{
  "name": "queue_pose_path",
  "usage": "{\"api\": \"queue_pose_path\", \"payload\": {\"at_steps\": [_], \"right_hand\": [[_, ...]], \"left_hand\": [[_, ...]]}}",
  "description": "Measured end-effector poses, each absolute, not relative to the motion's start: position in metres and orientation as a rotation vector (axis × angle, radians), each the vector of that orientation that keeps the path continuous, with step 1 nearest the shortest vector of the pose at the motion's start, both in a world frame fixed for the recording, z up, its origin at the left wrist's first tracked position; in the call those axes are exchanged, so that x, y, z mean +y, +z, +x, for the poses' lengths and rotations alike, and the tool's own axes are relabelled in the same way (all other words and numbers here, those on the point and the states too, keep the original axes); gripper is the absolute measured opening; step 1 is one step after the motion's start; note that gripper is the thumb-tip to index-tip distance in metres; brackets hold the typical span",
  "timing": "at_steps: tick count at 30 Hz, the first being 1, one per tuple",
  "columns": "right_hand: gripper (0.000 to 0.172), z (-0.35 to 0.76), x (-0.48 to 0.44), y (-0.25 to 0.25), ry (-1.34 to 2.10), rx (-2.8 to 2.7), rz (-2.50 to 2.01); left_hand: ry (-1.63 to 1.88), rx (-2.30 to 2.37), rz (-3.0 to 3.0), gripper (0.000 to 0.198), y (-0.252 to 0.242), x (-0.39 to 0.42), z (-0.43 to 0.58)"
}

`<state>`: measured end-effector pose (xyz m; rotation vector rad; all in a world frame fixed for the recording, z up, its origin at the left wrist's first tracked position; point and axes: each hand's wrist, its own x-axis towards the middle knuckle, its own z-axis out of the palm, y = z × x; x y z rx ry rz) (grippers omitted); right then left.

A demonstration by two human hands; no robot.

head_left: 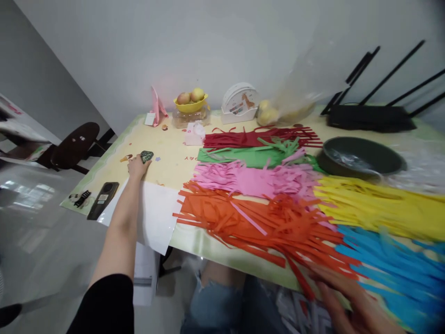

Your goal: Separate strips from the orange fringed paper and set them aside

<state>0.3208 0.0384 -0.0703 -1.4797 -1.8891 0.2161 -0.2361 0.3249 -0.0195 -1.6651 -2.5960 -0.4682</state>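
Note:
My left hand [138, 166] reaches across the table with its fingers closed on a small dark green patterned object [147, 156], whose kind I cannot make out. Below that hand, white sheets [156, 215] lie partly over the table's edge. Motion blurs my right hand [351, 297] at the front edge. Its fingers are stretched out and apart, close to the loose ends of an orange fringed strip bundle [250, 215]. Beyond it are pink [255, 178], green [239, 156] and dark red [236, 139] fringed bundles. Yellow [385, 206] and blue [399, 269] ones lie to the right.
A dark round bowl [361, 155] holding clear plastic stands before a black router [370, 118]. Along the wall are a yellow fruit bowl [190, 107], a white giraffe holder [239, 104] and a pink stand [157, 106]. A dark phone-like object [103, 199] and black clip [82, 198] sit front left.

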Motion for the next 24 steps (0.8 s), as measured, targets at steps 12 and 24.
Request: {"api": "queue_pose_path", "payload": {"at_steps": [12, 24], "right_hand": [[0.025, 0.284, 0.104, -0.039, 0.255, -2.167, -1.208], [0.024, 0.287, 0.134, -0.046, 0.303, -2.412, -1.478]], "left_hand": [[-0.605, -1.403, -2.914, 0.035, 0.004, 0.207, -0.024], [-0.103, -1.636, -2.606, 0.037, -0.034, 0.128, 0.043]]}}
